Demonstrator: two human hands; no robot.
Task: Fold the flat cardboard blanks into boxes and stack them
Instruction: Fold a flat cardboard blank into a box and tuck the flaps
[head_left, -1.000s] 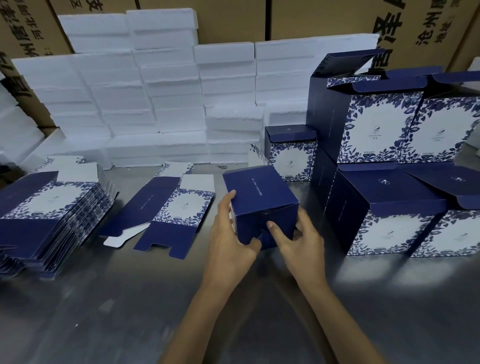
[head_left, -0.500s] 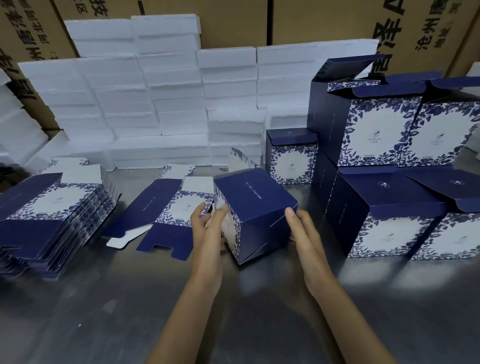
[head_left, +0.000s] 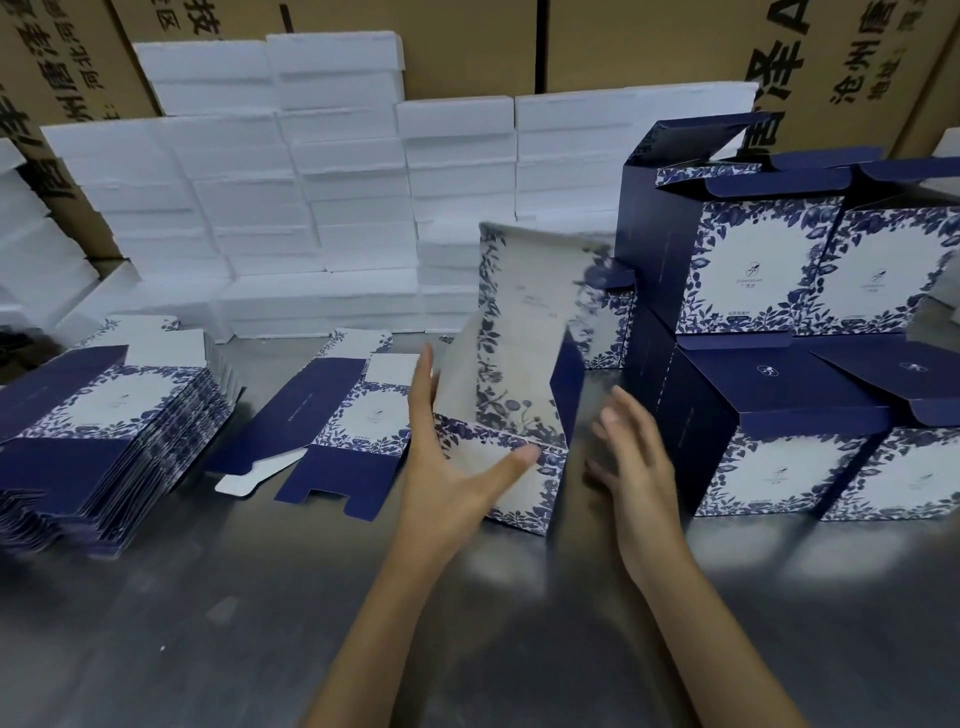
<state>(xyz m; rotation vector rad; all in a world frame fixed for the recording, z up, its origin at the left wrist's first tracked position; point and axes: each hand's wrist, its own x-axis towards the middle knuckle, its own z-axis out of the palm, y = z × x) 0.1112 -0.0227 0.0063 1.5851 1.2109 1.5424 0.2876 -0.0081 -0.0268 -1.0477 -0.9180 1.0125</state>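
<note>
Several brown shipping cartons (head_left: 467, 47) line the far wall, with white foam blocks (head_left: 270, 208) stacked in front of them. Below spreads the grey metal desk (head_left: 208, 623). At the right, four folded boxes (head_left: 779, 426) stand two high, navy with blue leaf borders; the upper ones have their top flaps open. A smaller folded box (head_left: 605, 322) sits just left of that stack, partly hidden. At the left edge lies a thick pile of flat blanks (head_left: 104, 441), and one single blank (head_left: 337, 415) lies flat between the pile and the hands, its long axis running near to far.

Mid-desk, the box being folded (head_left: 519, 395) is motion-blurred: its lower corner is near the desk, a leaf-printed face turned toward the near side, a tall pale panel rising upright and leaning slightly right, a navy side facing right. The left hand (head_left: 447, 467) is spread wide, thumb against the near printed face, fingers (head_left: 423, 384) straight along the box's left side. The right hand (head_left: 634, 457) is just right of the box, relaxed and loosely spread, apparently not touching it.
</note>
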